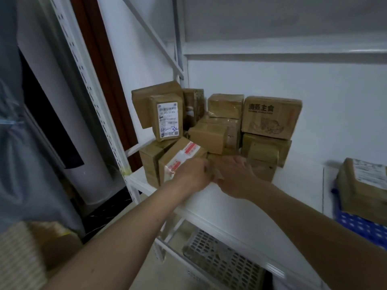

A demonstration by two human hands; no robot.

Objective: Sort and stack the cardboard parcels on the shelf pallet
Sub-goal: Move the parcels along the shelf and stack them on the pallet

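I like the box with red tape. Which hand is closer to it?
Left. The left hand touches the red-taped box at its lower right corner; the right hand is further right, apart from it.

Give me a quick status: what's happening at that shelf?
Left hand and right hand together grip a small parcel. Parcel stack crowds close behind. Shelf bare in front.

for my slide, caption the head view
Both hands, left and right, reach into stacked cardboard parcels on a white shelf.
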